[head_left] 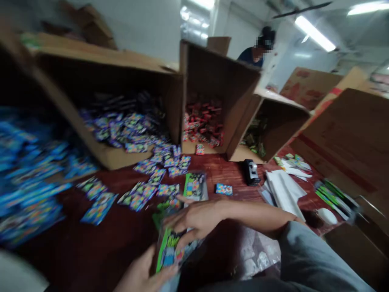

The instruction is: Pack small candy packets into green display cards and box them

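Note:
Low in the head view, a printed plastic bag [170, 249] with a green edge and dark lettering is held between my two hands. My left hand [144, 269] grips its lower left side, thumb and fingers on either side, somewhat blurred. Over the upper part of the same bag, my right hand [199, 219] curls its fingers onto it; some fingertips are hidden. Just beyond lies another green-edged printed bag [196, 186]. Small purple-blue candy-like packets [141, 194] are scattered to the left of my right hand. One small blue packet [224, 189] lies apart, beyond my right forearm.
Cardboard boxes stand on their sides, holding blue packets [33, 158], purple packets [127, 127], red packets [205, 123] and green packets [257, 138]. A black tape dispenser-like object [251, 172], white sheets [285, 190] and a clear plastic bag [258, 253] lie rightward. Another person [253, 54] is behind.

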### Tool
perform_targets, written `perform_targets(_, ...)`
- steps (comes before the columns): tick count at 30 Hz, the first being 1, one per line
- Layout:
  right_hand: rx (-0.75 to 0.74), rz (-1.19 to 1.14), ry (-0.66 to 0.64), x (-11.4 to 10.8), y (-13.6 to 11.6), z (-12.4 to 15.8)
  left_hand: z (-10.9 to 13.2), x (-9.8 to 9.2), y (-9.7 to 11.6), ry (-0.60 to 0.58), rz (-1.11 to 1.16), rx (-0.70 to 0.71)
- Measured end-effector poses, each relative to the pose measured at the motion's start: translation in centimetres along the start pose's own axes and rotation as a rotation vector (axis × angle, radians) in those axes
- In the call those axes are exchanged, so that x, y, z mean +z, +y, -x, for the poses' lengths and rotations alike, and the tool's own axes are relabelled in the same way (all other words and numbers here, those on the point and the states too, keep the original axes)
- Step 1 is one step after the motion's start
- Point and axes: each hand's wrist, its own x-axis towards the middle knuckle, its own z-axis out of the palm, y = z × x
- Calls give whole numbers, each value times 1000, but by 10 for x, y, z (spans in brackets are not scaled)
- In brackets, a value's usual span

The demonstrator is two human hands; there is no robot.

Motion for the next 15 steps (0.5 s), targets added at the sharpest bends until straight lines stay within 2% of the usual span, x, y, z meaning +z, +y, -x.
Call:
perform_targets(2,82,-88,220,13,-2,-4,12,3,3,160,10,-48)
perform_targets(4,276,-241,497,38,-2,-13,18,6,3,426,97,-9)
perform_targets(5,374,-322,565,53,-3,-19,19,7,0,528,176,33)
perform_targets(7,534,-393,522,87,-6,-34,20,10,-8,668,297,67)
perform_targets(10,723,-169,378,132,-16,-58,19,21,-20,761,364,41)
perform_targets(12,802,27,375,150,-19,-71,17,30,-29,802,380,31)
perform_targets(15,816,120,376,162,-13,-81,12,38,-44,826,371,55)
